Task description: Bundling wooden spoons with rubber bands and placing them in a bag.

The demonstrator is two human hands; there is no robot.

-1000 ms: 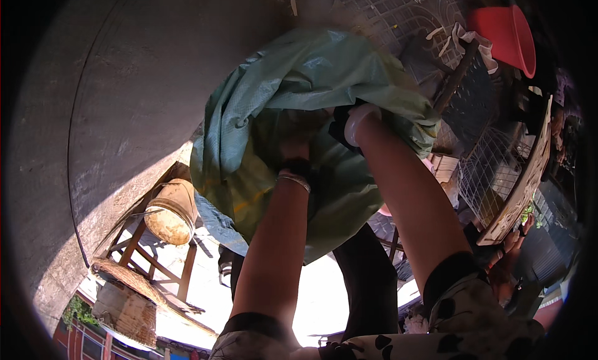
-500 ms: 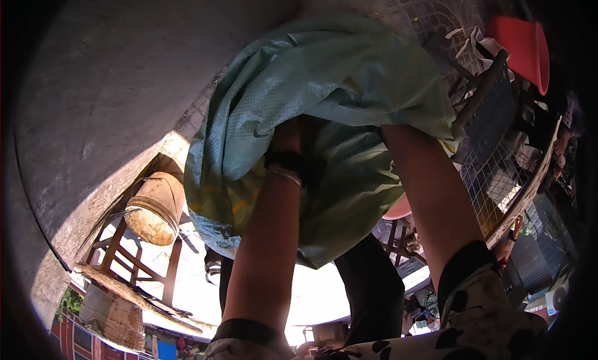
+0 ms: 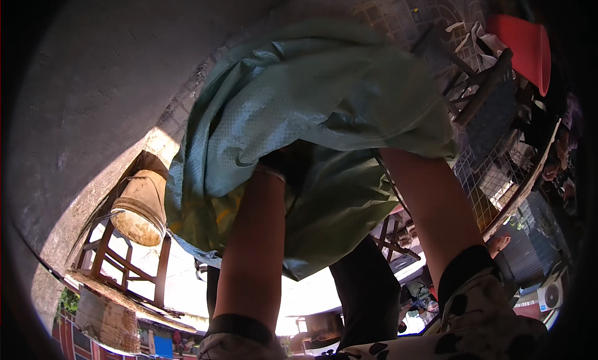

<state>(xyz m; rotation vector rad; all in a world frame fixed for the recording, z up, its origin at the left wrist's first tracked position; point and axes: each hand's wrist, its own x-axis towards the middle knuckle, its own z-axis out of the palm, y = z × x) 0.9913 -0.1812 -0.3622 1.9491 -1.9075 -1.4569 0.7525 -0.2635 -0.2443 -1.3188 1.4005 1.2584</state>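
A large green woven plastic sack (image 3: 311,92) fills the middle of the view, its mouth gaping toward me. My left forearm (image 3: 254,248) runs up into the opening, and the sack covers the hand beyond the wrist, where a bracelet shows at the rim. Further right, my right forearm (image 3: 430,204) passes under the folded upper edge, so that hand is hidden as well. Neither hand's fingers can be seen, nor can anything they may hold. Inside, the sack is dark, and its contents cannot be made out.
A dirty pale bucket (image 3: 142,204) rests on a wooden stool (image 3: 128,266) at the left, beside a grey wall (image 3: 118,86). At the upper right stand a red tub (image 3: 520,51) and a dark chair (image 3: 486,86). My dark-trousered leg (image 3: 367,291) is below the sack.
My left arm has gone deeper into the sack, hiding the hand and the dark wristband. The sack's mouth has come lower and the sack has spread slightly to the left.
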